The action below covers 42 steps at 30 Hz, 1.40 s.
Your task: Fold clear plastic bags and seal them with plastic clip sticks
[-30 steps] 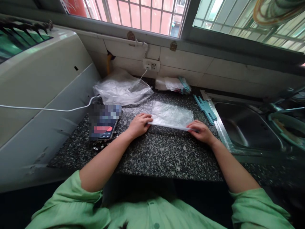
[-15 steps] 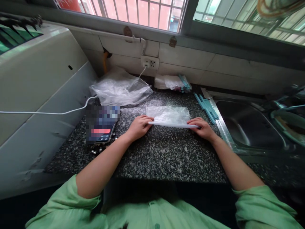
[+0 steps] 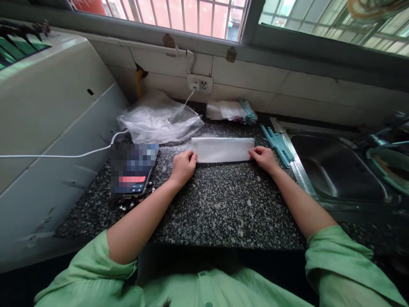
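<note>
A thin clear plastic bag (image 3: 223,149), folded over into a narrow flat strip, lies on the speckled dark stone counter (image 3: 217,204). My left hand (image 3: 183,166) pinches the strip's left end with curled fingers. My right hand (image 3: 263,157) pinches its right end the same way. Both forearms reach forward from green sleeves.
A phone (image 3: 132,170) on a white cable lies to the left, next to a white appliance (image 3: 47,111). A crumpled clear bag (image 3: 158,119) sits behind it. A stack of bags (image 3: 228,111) and teal strips (image 3: 277,143) lie near the steel sink (image 3: 335,170). A wall socket (image 3: 200,83) is above.
Both hands have carried the bag's near edge away from me and folded it over, so the open sheet is now a narrow strip. The hands sit farther from me.
</note>
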Tool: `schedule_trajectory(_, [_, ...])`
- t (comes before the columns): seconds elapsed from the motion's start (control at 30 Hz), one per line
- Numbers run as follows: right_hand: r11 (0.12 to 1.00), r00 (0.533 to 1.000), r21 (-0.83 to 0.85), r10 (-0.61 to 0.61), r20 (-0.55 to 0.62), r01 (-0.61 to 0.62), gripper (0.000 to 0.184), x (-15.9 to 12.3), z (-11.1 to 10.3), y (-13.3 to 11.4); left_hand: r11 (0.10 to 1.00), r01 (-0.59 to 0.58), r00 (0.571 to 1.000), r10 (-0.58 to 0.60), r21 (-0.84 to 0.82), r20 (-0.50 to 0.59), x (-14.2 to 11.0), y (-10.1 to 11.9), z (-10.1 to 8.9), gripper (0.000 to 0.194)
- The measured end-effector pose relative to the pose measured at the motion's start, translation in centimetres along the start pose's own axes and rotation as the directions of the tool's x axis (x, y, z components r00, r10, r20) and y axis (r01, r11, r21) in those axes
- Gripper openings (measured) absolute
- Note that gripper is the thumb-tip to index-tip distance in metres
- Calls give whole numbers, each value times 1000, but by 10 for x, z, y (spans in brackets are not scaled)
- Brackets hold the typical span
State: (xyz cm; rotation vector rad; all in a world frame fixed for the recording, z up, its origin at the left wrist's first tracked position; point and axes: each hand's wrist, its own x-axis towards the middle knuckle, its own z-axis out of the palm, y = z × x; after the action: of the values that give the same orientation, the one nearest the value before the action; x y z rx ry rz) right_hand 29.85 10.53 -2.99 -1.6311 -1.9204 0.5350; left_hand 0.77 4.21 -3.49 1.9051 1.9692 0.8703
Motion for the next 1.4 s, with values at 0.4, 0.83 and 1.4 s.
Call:
schedule_trajectory(0.4, [890,981,-417,147,-126,-187,33,10,16,-18,975,82,997,-77,207,-30,2,7,2,25])
schedule_trajectory(0.83, [455,634,-542,-747,200,707,24,-25,24,-33,979,-41,999,44,197,-11,0,0,-1,25])
schedule_trajectory(1.4, [474,692,-585,-688,221,658,23,-26,30,-36,829,-391,919,331,399,213,-17,-2,-15,26])
